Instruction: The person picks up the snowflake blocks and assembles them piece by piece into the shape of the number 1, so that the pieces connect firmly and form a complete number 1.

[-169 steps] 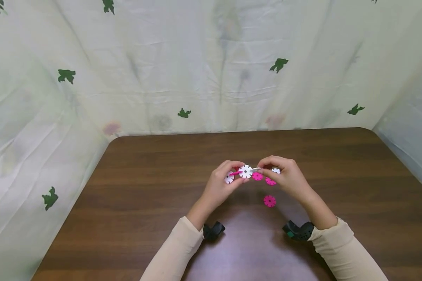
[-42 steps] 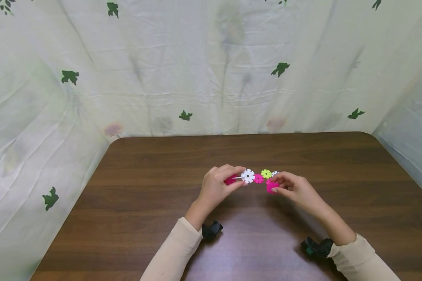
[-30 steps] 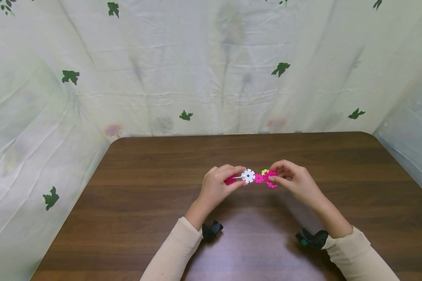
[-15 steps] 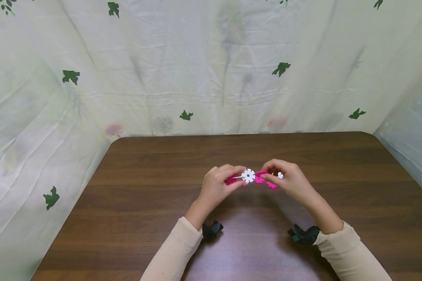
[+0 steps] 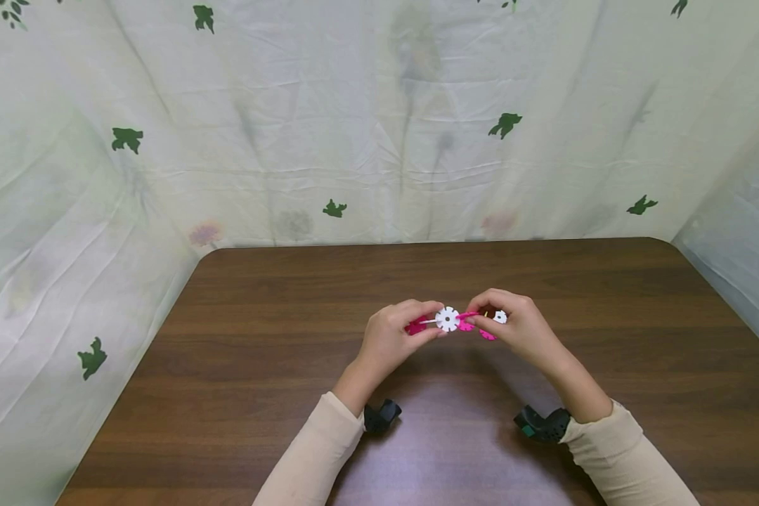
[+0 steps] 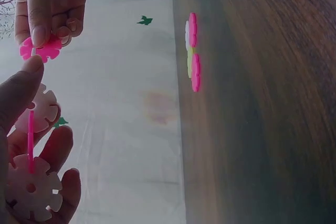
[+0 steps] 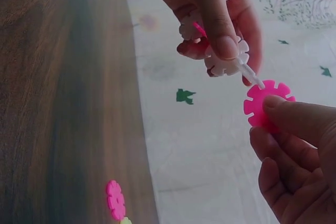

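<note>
My left hand (image 5: 388, 334) pinches a short chain of notched plastic discs, slotted into one another at angles. A white disc (image 5: 448, 319) of this chain faces the head camera. In the left wrist view, a pink disc (image 6: 30, 142) stands edge-on between two white ones. My right hand (image 5: 512, 323) pinches another pink disc (image 7: 255, 104) between thumb and fingers. Its rim meets an edge-on white disc (image 7: 249, 72) at the chain's end; whether their slots are engaged I cannot tell.
On the brown table (image 5: 278, 351) behind the hands lie several loose discs, among them a pink one (image 5: 488, 335), a white one (image 5: 500, 317) and a yellow-green one (image 6: 190, 62). A pale printed cloth (image 5: 367, 140) hangs beyond the table's far edge.
My right hand has lifted a pink disc off the table and carried it left to the chain, turning it edge-on to the head camera. The left hand has stayed nearly still in the last second.
</note>
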Demonstrator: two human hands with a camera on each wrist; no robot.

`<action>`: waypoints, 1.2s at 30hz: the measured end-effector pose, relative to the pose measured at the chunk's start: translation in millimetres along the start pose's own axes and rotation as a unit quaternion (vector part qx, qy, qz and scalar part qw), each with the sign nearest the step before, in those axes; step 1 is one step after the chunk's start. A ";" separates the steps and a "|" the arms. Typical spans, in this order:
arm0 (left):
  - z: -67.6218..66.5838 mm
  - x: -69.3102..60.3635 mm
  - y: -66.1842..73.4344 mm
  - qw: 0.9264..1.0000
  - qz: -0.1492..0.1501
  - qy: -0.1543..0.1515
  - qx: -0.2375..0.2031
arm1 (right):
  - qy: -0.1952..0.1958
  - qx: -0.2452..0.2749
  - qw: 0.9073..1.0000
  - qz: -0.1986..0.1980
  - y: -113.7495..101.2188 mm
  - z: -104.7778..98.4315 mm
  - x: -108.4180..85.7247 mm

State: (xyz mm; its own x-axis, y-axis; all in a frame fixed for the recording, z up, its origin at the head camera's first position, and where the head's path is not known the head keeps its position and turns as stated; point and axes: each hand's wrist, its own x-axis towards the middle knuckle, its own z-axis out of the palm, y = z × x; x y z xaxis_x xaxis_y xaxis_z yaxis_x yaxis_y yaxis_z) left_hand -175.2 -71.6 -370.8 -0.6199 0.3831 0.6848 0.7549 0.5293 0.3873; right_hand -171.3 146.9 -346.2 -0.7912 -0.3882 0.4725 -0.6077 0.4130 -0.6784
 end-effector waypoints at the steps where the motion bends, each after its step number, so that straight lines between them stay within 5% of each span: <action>1: -0.4 0.0 0.2 1.000 -0.001 -0.003 0.001 | 0.001 0.001 1.000 -0.002 -2.5 0.1 0.2; 9: -2.0 -0.3 0.9 0.999 -0.010 -0.022 0.021 | 0.003 0.007 1.000 -0.015 -32.8 -3.9 2.5; 17: -2.3 0.5 4.5 0.998 -0.018 -0.060 -0.020 | 0.004 0.021 1.000 -0.022 -20.7 -0.4 1.1; 36: -0.9 -0.3 4.6 0.998 -0.006 -0.055 -0.033 | 0.008 0.020 0.995 -0.099 -28.4 4.8 2.2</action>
State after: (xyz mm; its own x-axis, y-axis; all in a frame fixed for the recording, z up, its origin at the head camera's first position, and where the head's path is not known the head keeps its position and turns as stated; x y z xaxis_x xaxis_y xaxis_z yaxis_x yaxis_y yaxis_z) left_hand -171.3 -70.0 -368.7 -0.6465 0.4587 0.6096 0.7569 0.4857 0.4373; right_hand -155.4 130.4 -328.6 -0.6572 -0.4448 0.6085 -0.7491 0.2963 -0.5925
